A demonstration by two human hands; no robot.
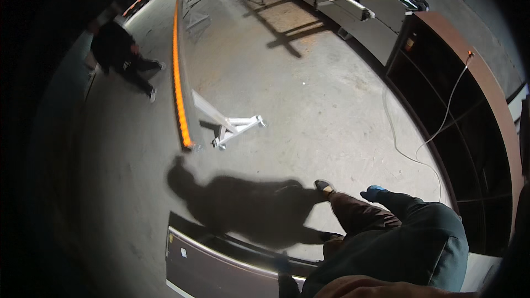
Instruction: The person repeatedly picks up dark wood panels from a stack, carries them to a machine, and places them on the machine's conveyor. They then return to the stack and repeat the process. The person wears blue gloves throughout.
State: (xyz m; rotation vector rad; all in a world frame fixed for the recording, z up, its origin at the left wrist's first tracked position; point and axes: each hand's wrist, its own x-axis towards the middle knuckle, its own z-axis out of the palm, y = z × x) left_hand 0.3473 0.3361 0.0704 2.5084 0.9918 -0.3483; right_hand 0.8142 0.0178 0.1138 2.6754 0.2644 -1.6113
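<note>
My right hand point(374, 192), in a blue glove, hangs at the end of a dark green sleeve, above the grey floor. Its small visible fingers look loosely apart, and I see nothing in them. Lower down, a dark shape that seems to be my left hand point(284, 265) is by the edge of a brown panel-sided unit point(226, 272). Its fingers are lost in shadow, so their pose and any contact stay unclear. My dark shoe point(324, 186) stands on the floor close to the right hand.
A long roller rail with an orange strip point(176, 77) runs into the distance, beside a white wheeled stand point(237, 128). At right stands a brown open-fronted cabinet point(499, 110) with a trailing cable point(448, 107). A person point(118, 49) in dark clothes is at far left. A long machine point(353, 22) lies behind.
</note>
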